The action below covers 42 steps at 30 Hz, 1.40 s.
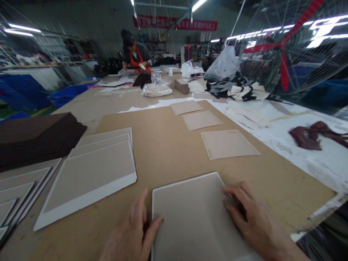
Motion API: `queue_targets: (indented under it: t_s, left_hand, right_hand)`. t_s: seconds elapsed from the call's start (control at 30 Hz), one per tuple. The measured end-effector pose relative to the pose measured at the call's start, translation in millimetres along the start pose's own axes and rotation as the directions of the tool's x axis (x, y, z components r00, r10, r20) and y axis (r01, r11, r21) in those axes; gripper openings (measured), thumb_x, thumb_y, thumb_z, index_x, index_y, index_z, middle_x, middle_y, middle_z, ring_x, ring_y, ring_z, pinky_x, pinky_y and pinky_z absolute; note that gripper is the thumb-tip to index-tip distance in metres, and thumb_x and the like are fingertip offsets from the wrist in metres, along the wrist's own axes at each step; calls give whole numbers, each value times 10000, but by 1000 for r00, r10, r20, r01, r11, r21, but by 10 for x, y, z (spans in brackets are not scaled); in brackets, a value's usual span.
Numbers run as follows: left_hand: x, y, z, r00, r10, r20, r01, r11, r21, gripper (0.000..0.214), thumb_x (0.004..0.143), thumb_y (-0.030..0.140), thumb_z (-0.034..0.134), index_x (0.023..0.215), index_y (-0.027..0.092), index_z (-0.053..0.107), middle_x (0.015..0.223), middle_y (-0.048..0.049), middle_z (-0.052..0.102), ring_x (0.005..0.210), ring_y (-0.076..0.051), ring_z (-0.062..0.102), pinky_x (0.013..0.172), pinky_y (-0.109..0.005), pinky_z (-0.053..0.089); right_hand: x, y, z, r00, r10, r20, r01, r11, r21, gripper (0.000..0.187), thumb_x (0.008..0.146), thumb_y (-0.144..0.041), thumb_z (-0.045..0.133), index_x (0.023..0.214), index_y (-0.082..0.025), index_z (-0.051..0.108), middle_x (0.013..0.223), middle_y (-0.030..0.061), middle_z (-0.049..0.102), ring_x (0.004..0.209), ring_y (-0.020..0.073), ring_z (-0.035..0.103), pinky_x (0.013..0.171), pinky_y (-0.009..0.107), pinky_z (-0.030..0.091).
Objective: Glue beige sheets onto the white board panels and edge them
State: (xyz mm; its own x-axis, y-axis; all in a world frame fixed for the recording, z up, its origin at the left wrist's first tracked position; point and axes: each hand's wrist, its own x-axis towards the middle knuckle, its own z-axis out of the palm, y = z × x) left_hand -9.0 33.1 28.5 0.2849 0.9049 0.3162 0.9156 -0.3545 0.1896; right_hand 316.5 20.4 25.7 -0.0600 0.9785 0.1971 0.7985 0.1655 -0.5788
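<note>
On brown board (168, 152), both hands — left hand (130, 235), right hand (250, 217) — press grey panel (190, 217).

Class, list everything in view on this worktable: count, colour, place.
Bordered board: one, grey with white edge, front centre.
Fanned boards: three, grey and white, left.
Tan sheets: three, tan, row behind right.
Sheet stack: one, dark brown, far left.
Cloth scrap: one, dark brown, far right.
Table cover: one, brown, under the boards.
Fan: one, red blades, upper right.
Co-worker: one, orange apron, far end.
Left hand: one, bare, board's left edge.
Right hand: one, bare, board's right edge.
</note>
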Motion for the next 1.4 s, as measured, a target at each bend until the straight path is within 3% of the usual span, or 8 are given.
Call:
queue_targets:
  t_s: [0.2,0.33,0.5,0.9,1.07,1.23,1.3,1.4]
  left_hand:
    - [51,54,-5,878,478,27,-478,874,86,498,832,46,409,1259,239,579,1219,-53,655,1082,-220,648,881,-355,614]
    - [10,127,-123,859,509,51,-511,846,155,311,906,174,481,1188,180,612,1266,-65,664,1127,-211,640,935,-321,595]
    - [-223,128,-79,802,597,-9,-569,769,291,659,866,647,586,1212,86,569,1319,-185,623,1198,-293,609,951,-341,576]
    - [-398,121,72,880,474,-46,-462,873,153,667,882,586,601,1316,103,449,1453,-209,496,1335,-330,488,973,-439,540]
    - [-452,107,101,909,418,-6,-418,909,5,669,891,555,613,1357,127,395,1476,-217,459,1387,-341,421,1028,-492,509]
    - [-527,77,68,980,192,-45,-195,905,-379,950,878,679,568,1547,174,119,1610,-239,166,1493,-376,190,1168,-610,315]
    - [-516,114,28,1000,-8,5,9,748,-663,989,858,714,570,1558,224,71,1632,-208,113,1504,-360,162,1192,-604,263]
    - [-471,257,-26,959,-188,210,242,165,-956,822,886,616,621,1506,244,230,1561,-184,353,1421,-325,384,1143,-514,386]
  right_hand:
    - [7,-179,109,903,-394,170,422,887,-187,465,957,-52,418,1305,-303,597,1070,92,538,926,254,520,748,402,520]
    - [26,-160,25,851,-422,311,493,848,-197,443,972,-115,515,1343,-346,581,1120,75,558,976,258,520,809,420,518]
    - [144,141,-185,958,-228,174,276,900,-337,409,965,-118,406,1236,-246,684,1130,112,609,1002,278,559,849,460,531]
    - [584,47,-58,996,-22,91,4,981,195,428,845,-353,580,1197,-112,619,1134,136,632,1051,265,582,960,446,471]
    - [642,-5,-149,952,181,246,-304,639,707,474,750,-504,743,1039,-177,557,831,1,617,691,164,584,617,274,460]
    - [541,-115,-339,890,173,423,-455,418,787,465,747,-564,796,939,-185,605,764,25,671,619,181,611,565,272,473]
    - [489,-110,-402,880,206,427,-474,357,805,452,722,-546,829,920,-202,614,770,32,680,635,210,632,572,299,502]
    - [425,-53,-415,849,254,464,-522,269,809,426,697,-527,847,921,-232,635,837,55,705,669,263,657,599,368,550]
